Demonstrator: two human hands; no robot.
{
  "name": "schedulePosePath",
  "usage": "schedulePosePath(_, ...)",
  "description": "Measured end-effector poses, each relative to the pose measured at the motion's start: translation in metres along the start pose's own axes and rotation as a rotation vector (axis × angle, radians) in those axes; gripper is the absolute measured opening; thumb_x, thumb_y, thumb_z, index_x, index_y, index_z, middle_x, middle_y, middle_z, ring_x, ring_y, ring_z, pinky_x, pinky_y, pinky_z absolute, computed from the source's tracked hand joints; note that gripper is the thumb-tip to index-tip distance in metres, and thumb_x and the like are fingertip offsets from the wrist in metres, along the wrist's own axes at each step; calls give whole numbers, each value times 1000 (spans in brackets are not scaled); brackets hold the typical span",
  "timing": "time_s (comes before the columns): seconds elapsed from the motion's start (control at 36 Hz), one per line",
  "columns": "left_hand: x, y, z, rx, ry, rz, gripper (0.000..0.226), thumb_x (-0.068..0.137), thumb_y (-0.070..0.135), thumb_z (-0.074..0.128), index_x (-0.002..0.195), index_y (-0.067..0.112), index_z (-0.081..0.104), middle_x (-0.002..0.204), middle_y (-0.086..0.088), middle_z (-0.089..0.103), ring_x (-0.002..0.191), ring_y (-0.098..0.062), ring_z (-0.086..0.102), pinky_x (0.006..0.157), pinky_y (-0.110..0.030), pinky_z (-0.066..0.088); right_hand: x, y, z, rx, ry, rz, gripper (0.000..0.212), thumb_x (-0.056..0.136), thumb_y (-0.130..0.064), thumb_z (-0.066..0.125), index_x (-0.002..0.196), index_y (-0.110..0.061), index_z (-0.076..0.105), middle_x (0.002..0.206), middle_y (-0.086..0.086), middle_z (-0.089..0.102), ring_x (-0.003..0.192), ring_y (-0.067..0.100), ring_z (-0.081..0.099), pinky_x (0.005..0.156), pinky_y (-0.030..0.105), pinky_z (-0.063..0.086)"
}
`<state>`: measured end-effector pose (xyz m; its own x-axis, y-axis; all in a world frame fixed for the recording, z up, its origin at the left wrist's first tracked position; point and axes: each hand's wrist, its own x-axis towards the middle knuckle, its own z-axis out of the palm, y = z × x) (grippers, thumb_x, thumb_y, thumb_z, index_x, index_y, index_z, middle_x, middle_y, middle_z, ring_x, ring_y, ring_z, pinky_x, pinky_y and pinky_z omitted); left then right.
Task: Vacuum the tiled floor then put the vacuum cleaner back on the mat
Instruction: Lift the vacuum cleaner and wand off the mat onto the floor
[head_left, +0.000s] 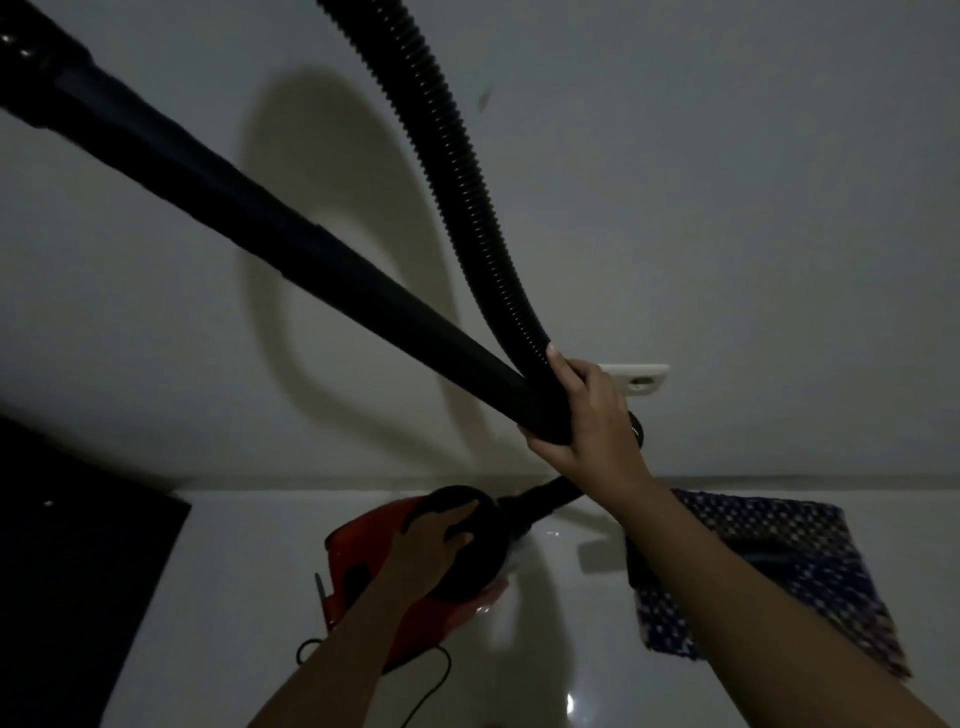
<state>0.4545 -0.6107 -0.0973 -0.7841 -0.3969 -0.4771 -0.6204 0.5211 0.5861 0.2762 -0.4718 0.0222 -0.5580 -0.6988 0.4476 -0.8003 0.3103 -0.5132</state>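
A person's right hand (587, 415) is wrapped around the black wand (291, 249) and ribbed hose (467, 171) together, bunching them up against the wall, apparently to keep them off the floor. The left hand (431, 540) is closed on the black handle (462, 504) of the red vacuum cleaner (363, 535), seemingly to carry it. The machine sits over the glossy tiled floor (545, 649), near the patterned mat (769, 566) to its right but not on it. A wall socket (641, 379) shows behind the right hand.

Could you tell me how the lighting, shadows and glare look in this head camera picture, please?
Head view: dim overall; the hose casts a looping shadow on the wall; small glare spots shine on the tiled floor; the wide-angle lens bends the edges.
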Motion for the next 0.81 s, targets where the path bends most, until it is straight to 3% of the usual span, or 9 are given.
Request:
schedulePosePath(0.08, 15, -42, -16, 18, -9, -4, 44, 98, 25, 47, 140, 36, 40, 122, -12, 63, 84, -18, 59, 91, -38, 48, 12, -6, 39, 27, 12, 15, 86, 75, -43, 58, 143, -36, 7, 112, 20, 56, 97, 34, 58, 82, 44, 47)
schedulePosePath(0.17, 33, -84, -19, 31, -31, 10, 44, 98, 26, 47, 137, 44, 38, 131, -3, 59, 97, -19, 62, 101, -35, 44, 10, -9, 82, 39, 10, 34, 85, 74, -42, 57, 143, -35, 8, 111, 22, 56, 95, 36, 58, 81, 45, 48)
schedulePosePath(0.22, 43, -115, -15, 41, -63, 45, 46, 98, 25, 48, 132, 52, 35, 131, -6, 59, 98, -26, 61, 85, -18, 42, 0, -10, 110, 43, 0, 45, 86, 74, -42, 58, 144, -32, 9, 111, 22, 56, 96, 35, 58, 82, 47, 49)
schedulePosePath(0.31, 57, -162, -6, 68, -76, 81, 53, 96, 26, 51, 111, 72, 28, 121, -15, 63, 99, -37, 61, 64, -11, 30, -16, -11, 146, 64, -7, 58, 87, 74, -39, 62, 144, -30, 11, 112, 22, 56, 97, 33, 56, 80, 50, 50)
schedulePosePath(0.36, 66, -186, 0, 88, -87, 87, 49, 96, 27, 50, 120, 66, 32, 118, -20, 63, 106, -40, 58, 69, -12, 34, -26, -10, 167, 91, 19, 65, 91, 73, -37, 65, 146, -36, 10, 112, 22, 54, 98, 34, 57, 79, 51, 51)
schedulePosePath(0.44, 80, -211, 7, 111, -89, 99, 44, 97, 27, 48, 137, 43, 39, 115, -12, 65, 103, -25, 61, 99, -32, 44, -39, -6, 199, 112, 87, 89, 91, 74, -36, 66, 145, -37, 10, 113, 22, 53, 100, 36, 57, 78, 55, 49)
schedulePosePath(0.64, 118, -282, 59, 36, -152, 206, 43, 97, 21, 49, 139, 29, 42, 147, -4, 42, 137, -21, 37, 116, -33, 29, -84, 12, 287, 92, 194, 130, 85, 74, -37, 67, 142, -23, 18, 114, 19, 55, 104, 37, 57, 79, 59, 48)
schedulePosePath(0.72, 133, -306, 78, 23, -135, 272, 45, 96, 17, 51, 140, 21, 44, 146, -6, 44, 136, -21, 39, 115, -28, 30, -99, 18, 320, 86, 217, 148, 85, 73, -39, 67, 142, -26, 19, 116, 16, 56, 106, 34, 57, 82, 58, 48)
schedulePosePath(0.81, 146, -321, 95, 100, -191, 311, 45, 97, 23, 47, 142, 30, 39, 147, -7, 42, 136, -24, 38, 114, -35, 32, -111, 27, 345, 72, 229, 141, 86, 74, -40, 67, 143, -27, 18, 114, 14, 57, 104, 31, 58, 83, 56, 49)
